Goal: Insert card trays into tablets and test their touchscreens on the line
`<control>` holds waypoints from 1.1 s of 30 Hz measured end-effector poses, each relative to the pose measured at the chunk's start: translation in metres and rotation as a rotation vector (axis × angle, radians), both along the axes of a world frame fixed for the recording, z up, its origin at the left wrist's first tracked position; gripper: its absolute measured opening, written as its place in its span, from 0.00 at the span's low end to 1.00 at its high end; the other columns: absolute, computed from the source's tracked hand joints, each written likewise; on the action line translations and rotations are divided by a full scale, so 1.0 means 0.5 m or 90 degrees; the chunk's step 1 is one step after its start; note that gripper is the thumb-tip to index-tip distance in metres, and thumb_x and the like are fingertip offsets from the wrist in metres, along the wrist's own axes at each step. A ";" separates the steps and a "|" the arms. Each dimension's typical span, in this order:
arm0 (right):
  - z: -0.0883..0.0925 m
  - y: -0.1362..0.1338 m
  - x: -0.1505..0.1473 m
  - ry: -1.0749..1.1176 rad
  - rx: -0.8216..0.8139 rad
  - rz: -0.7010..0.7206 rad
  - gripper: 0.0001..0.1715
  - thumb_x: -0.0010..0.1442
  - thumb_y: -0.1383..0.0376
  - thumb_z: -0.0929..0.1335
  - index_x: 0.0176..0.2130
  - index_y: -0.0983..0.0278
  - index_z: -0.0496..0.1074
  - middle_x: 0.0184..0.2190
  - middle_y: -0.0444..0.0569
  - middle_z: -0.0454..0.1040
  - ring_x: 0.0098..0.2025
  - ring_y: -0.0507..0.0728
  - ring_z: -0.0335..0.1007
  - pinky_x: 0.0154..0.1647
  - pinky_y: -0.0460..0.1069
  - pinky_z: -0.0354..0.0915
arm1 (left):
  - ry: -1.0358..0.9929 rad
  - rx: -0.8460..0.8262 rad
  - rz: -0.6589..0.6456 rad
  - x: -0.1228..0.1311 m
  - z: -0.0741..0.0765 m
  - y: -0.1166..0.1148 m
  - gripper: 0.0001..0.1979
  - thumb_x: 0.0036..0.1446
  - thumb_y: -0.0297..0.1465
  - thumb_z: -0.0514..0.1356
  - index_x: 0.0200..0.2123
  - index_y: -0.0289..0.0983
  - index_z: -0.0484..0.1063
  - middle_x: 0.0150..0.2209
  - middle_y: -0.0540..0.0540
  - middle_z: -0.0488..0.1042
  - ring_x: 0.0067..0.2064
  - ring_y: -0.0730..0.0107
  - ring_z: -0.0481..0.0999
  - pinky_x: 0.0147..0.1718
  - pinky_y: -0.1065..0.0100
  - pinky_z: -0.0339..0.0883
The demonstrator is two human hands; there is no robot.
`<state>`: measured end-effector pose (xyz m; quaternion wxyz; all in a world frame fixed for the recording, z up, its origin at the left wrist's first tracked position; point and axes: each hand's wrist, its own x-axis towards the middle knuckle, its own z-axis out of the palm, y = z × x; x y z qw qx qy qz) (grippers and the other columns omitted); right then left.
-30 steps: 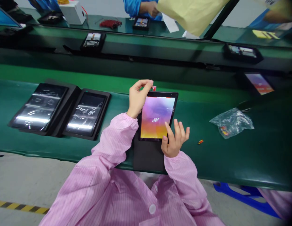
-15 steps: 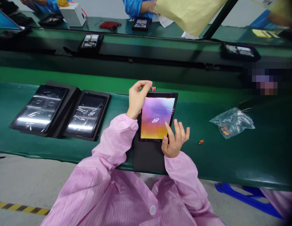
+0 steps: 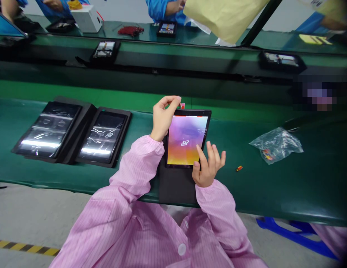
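A tablet (image 3: 187,128) with a lit purple-to-orange screen lies in front of me, its lower part over a black foam sheet (image 3: 177,186). At its top edge, the thumb and forefinger of my left hand (image 3: 163,115) are pinched together against a small red-and-white tab (image 3: 182,106). The fingertips partly hide the tab. My right hand (image 3: 206,167) is over the tablet's lower right corner, fingers spread, forefinger and thumb at the screen. It holds nothing. A small orange-and-black piece (image 3: 239,168) lies to the right of it.
Two dark tablets (image 3: 51,128) (image 3: 104,136) lie on black foam at the left. A clear plastic bag (image 3: 278,145) with small coloured pieces is at the right. Beyond runs a belt with device trays (image 3: 106,50) (image 3: 282,59). A co-worker's blue sleeve (image 3: 156,11) shows across it.
The trays on the belt have shifted slightly left. A co-worker's hands at the top left have moved. My hands and the tablet have stayed in place.
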<state>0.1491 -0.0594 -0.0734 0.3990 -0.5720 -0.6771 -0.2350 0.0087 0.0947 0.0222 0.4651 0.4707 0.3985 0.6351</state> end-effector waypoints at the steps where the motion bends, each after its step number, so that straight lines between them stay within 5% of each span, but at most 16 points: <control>1: 0.000 0.000 0.000 -0.002 -0.001 -0.002 0.26 0.68 0.59 0.55 0.58 0.63 0.68 0.59 0.56 0.67 0.63 0.62 0.60 0.65 0.64 0.49 | -0.001 0.002 0.000 0.000 0.000 0.000 0.05 0.55 0.32 0.64 0.27 0.39 0.75 0.29 0.50 0.75 0.34 0.74 0.75 0.41 0.70 0.68; 33: -0.002 0.001 0.000 0.006 -0.002 -0.007 0.27 0.68 0.59 0.55 0.59 0.63 0.67 0.59 0.57 0.68 0.62 0.64 0.61 0.64 0.66 0.50 | 0.001 0.007 0.000 0.001 0.006 -0.006 0.05 0.54 0.34 0.65 0.28 0.39 0.75 0.29 0.50 0.76 0.34 0.74 0.76 0.40 0.70 0.69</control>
